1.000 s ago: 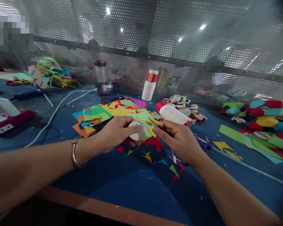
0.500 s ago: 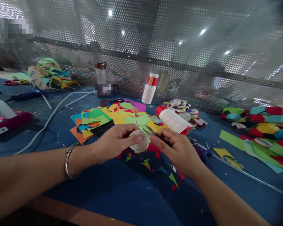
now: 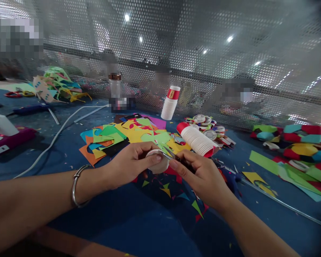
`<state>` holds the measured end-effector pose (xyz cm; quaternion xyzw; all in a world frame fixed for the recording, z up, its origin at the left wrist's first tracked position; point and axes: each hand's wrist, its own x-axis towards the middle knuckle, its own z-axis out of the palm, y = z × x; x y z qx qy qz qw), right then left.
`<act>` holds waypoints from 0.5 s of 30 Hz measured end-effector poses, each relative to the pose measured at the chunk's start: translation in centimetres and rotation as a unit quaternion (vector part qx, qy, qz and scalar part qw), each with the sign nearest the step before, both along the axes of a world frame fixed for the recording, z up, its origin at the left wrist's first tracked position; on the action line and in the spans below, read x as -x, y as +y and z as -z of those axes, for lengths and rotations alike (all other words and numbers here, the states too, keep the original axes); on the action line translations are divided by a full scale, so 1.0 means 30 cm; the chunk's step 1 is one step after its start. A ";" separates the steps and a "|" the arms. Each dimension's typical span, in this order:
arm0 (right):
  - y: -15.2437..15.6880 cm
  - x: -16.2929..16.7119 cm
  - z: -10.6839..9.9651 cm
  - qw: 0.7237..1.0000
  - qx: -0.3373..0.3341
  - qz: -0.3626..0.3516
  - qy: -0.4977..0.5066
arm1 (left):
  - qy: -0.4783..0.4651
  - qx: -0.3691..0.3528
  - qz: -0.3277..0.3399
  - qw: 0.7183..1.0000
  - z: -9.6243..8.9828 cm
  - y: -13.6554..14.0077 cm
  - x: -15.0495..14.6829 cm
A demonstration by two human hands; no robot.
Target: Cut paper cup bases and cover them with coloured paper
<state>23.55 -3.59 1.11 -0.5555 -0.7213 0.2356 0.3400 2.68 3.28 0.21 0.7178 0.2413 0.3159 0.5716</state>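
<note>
Between my left thumb and fingers is a white paper cup (image 3: 158,166), its round end towards me; how much of the cup is there I cannot tell. My left hand (image 3: 132,160) is closed on it, with a silver bangle at the wrist. In my right hand (image 3: 196,169) I grip scissors (image 3: 169,155), whose thin metal blades point left and touch the cup's upper right edge. The scissors' handles are mostly hidden by my fingers. Cut coloured paper (image 3: 135,130) lies in a heap just behind my hands, and small paper scraps (image 3: 166,192) are scattered below them.
A stack of paper cups (image 3: 196,138) lies on its side, right of centre; another stack (image 3: 170,102) stands behind. Cut cup pieces (image 3: 203,121) are piled nearby. A white cable (image 3: 53,139) crosses the left side. Coloured paper shapes (image 3: 305,142) lie at right, before a perforated metal screen (image 3: 198,53).
The cup has tilted in my left hand, so its face now slants. The scissor blades have moved slightly left, up against its edge.
</note>
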 end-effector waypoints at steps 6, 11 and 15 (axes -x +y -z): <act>-0.004 0.001 -0.003 1.000 -0.011 -0.004 -0.009 | 0.004 -0.046 -0.006 0.999 0.007 0.006 0.001; -0.006 0.002 -0.009 0.999 -0.020 -0.004 -0.025 | -0.007 -0.013 0.011 1.000 0.009 0.006 -0.003; -0.010 0.001 -0.011 0.999 -0.032 -0.009 -0.040 | -0.022 0.005 0.024 0.999 0.010 0.004 -0.007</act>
